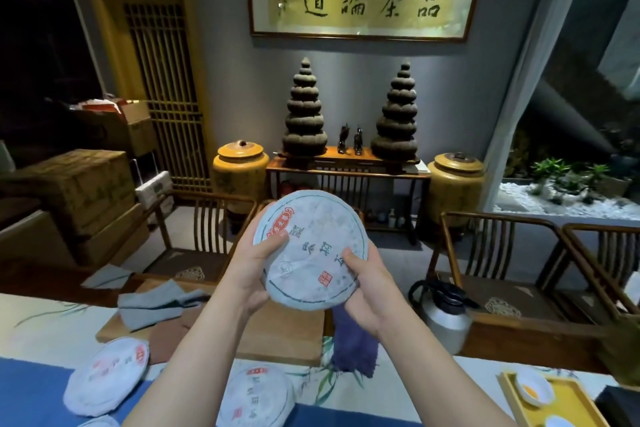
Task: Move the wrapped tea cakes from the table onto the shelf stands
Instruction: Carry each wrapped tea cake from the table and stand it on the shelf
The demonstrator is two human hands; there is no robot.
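A round tea cake (pixel 311 246) in white printed paper is held up above the table, its face tilted toward me. My left hand (pixel 254 270) grips its left edge with the thumb on the front. My right hand (pixel 363 291) grips its lower right edge and also holds a dark purple cloth (pixel 353 343) that hangs down. Two more wrapped tea cakes lie flat on the table: one (pixel 107 376) at the lower left, one (pixel 256 395) partly behind my left forearm. No shelf stand is in view.
A wooden tea board (pixel 277 336) with grey cloths (pixel 156 305) lies on the table. A steel kettle (pixel 446 319) stands at the right, a yellow tray (pixel 575 406) with small dishes at the lower right. Wooden chairs (pixel 491 253) line the far side.
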